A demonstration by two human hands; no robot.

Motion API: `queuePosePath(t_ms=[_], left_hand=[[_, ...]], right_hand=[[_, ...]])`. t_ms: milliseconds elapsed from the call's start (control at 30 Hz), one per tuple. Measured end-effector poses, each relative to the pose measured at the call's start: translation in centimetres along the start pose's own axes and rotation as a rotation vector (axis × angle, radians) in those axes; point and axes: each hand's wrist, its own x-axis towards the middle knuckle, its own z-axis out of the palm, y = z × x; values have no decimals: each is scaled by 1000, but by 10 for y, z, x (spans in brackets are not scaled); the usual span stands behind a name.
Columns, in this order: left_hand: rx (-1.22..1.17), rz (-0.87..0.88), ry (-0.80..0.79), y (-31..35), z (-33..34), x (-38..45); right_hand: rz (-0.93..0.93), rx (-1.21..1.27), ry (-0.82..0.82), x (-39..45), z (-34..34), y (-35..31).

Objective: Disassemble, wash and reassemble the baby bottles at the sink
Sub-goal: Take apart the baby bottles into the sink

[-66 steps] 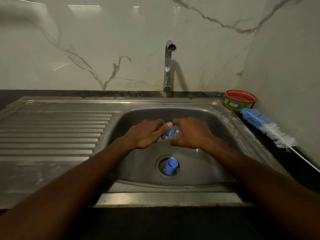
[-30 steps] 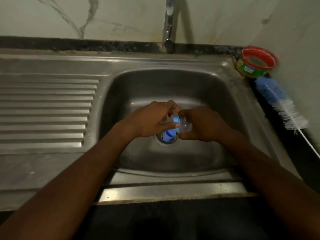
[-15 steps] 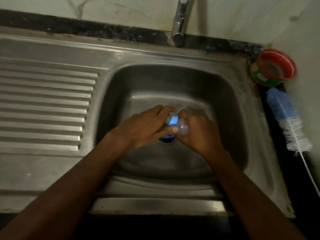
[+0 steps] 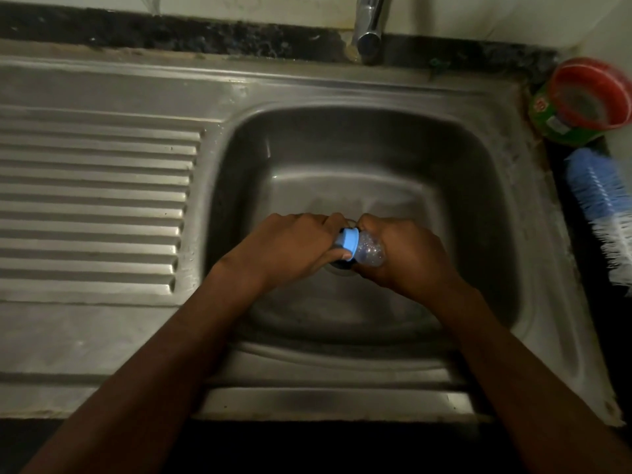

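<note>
A small clear baby bottle (image 4: 371, 251) lies sideways between my hands, low over the drain of the steel sink basin (image 4: 342, 159). My right hand (image 4: 407, 254) grips its clear body. My left hand (image 4: 290, 248) curls round the blue screw ring (image 4: 349, 242) at the bottle's neck. The teat end is hidden inside my left hand. The drain and the blue cap that lay on it are covered by my hands.
The tap (image 4: 369, 25) stands at the back of the sink, no water running. A ribbed drainboard (image 4: 95, 203) fills the left side. At the right, a red-rimmed green tub (image 4: 581, 104) and a blue-and-white bottle brush (image 4: 605, 213) lie on the dark counter.
The camera has tilted down and moved closer over the basin. My hands with the bottle have sunk low over the drain, hiding the blue cap. Both grips stay the same.
</note>
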Motion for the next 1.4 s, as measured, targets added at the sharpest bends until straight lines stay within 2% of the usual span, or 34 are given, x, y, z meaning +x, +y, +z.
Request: queuePosePath(t_ms=[400,767,1033,1200,1400], left_hand=[[75,-20,-11,-8,3,2],[45,18,114,-16,-2,-3],[55,0,43,-11,-5,-6],[91,0,70,-9,-3,-3],[182,24,95,-6,5,6]], right_hand=[[-35,-23,-2,3,8,-1],[-33,80,-4,16,12,-5],[-117,-68,-34,-8,-6,-5],[-85,-122,-8,-13,-14,2],[-125,-334,-38,-17,-16,1]])
